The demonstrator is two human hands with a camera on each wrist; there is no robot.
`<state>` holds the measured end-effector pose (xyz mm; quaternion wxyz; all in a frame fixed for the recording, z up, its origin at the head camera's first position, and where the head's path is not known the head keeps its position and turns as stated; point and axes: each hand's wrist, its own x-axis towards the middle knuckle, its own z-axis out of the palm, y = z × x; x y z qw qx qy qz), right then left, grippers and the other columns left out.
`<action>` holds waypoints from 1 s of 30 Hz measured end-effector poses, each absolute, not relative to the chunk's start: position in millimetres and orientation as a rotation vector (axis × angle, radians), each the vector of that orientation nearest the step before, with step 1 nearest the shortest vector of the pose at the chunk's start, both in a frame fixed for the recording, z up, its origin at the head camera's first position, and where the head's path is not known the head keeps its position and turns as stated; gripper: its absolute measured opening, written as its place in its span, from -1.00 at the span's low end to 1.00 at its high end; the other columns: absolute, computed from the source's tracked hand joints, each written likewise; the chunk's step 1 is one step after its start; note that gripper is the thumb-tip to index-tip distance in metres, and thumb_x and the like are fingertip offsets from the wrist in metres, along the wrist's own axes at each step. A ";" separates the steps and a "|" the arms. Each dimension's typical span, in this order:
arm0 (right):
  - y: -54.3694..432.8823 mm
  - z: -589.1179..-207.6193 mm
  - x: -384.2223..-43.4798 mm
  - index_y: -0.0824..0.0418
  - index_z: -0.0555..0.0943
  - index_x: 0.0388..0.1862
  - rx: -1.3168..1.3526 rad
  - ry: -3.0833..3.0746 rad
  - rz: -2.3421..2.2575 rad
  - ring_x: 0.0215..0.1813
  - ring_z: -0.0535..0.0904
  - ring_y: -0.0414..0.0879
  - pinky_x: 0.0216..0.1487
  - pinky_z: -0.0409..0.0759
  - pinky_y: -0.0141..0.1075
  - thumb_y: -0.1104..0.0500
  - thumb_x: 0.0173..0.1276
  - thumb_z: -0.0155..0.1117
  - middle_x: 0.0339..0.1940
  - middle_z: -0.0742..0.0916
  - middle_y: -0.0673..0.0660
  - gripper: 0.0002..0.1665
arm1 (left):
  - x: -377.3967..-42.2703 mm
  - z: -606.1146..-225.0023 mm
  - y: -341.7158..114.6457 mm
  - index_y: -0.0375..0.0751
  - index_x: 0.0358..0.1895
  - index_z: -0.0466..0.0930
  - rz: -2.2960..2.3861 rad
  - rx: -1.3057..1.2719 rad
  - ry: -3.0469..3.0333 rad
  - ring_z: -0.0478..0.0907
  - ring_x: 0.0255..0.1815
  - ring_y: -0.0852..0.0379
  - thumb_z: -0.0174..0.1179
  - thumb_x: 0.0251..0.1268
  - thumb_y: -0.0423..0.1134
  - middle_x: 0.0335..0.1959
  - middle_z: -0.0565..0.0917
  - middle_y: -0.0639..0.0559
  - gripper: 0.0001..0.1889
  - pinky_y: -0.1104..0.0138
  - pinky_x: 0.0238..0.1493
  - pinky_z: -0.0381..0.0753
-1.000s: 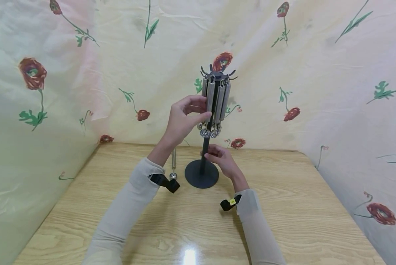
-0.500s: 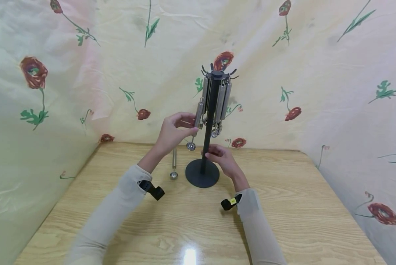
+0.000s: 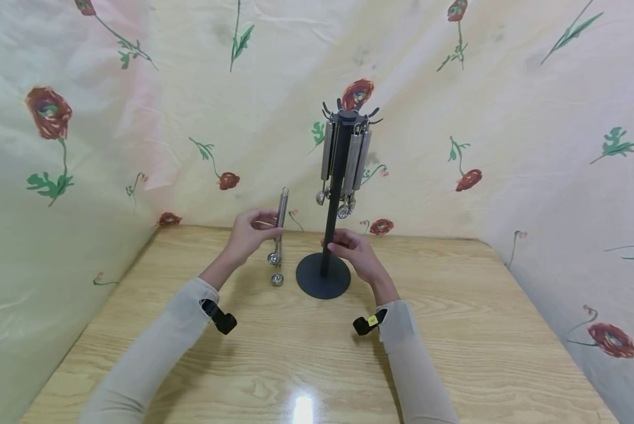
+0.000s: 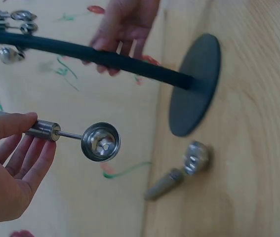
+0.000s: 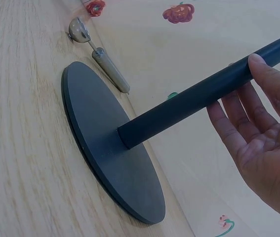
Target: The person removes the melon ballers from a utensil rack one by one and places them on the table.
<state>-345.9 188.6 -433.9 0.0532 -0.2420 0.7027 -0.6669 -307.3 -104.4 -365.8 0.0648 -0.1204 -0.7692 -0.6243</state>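
Observation:
My left hand [image 3: 245, 237] pinches the handle of a steel melon baller [image 3: 283, 205] between thumb and fingers, left of the black stand [image 3: 333, 218]. In the left wrist view its round bowl [image 4: 100, 142] points away from the hand, on a thin stem. A second melon baller [image 5: 110, 70] lies on the table left of the stand's base. The held one partly covers it in the head view. My right hand [image 3: 358, 254] holds the stand's pole [image 5: 189, 101] low down, thumb on one side and fingers on the other.
Several similar steel tools [image 3: 355, 165] hang from the stand's curved hooks, bowls down. The stand's round base [image 3: 311, 285] rests on the wooden table [image 3: 317, 353]. Behind rises a flower-patterned cloth [image 3: 232, 106].
My left hand has taken the melon baller off the stand's near-left hook and carried it left and down, over the one lying there. The right hand has stayed on the pole.

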 end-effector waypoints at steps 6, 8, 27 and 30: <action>188.5 -431.9 -344.2 0.39 0.53 0.27 -0.752 2.117 -2.039 0.05 0.72 -0.15 0.18 0.69 -0.35 0.30 0.49 0.26 0.01 0.77 0.10 -0.58 | -315.1 -392.1 -119.5 -0.38 0.24 0.57 -1.896 -0.258 -2.376 0.72 -0.14 0.15 0.40 0.26 -0.42 0.07 0.67 -0.36 -0.53 0.34 -0.07 0.78; 188.1 -431.7 -343.9 0.39 0.53 0.28 -0.752 2.114 -2.039 0.05 0.72 -0.15 0.18 0.70 -0.34 0.30 0.49 0.26 0.04 0.76 0.16 -0.58 | -317.5 -400.1 -123.6 -0.39 0.24 0.57 -1.889 -0.235 -2.388 0.72 -0.18 0.16 0.40 0.25 -0.42 0.07 0.68 -0.36 -0.52 0.32 -0.10 0.79; 187.5 -431.3 -342.2 0.46 0.50 0.28 -0.743 2.147 -2.011 0.03 0.72 -0.17 0.17 0.70 -0.34 0.34 0.49 0.24 0.13 0.69 0.44 -0.56 | -331.4 -443.7 -136.2 -0.39 0.28 0.56 -1.894 -0.089 -2.450 0.72 -0.23 0.18 0.39 0.25 -0.45 0.05 0.68 -0.43 -0.49 0.31 -0.10 0.81; 187.5 -432.1 -342.8 0.51 0.47 0.30 -0.743 2.139 -2.017 0.03 0.71 -0.16 0.17 0.69 -0.36 0.33 0.48 0.25 0.10 0.72 0.36 -0.53 | -333.0 -447.4 -136.1 -0.38 0.27 0.56 -1.852 -0.073 -2.477 0.72 -0.23 0.18 0.39 0.25 -0.45 0.04 0.69 -0.41 -0.50 0.33 -0.11 0.80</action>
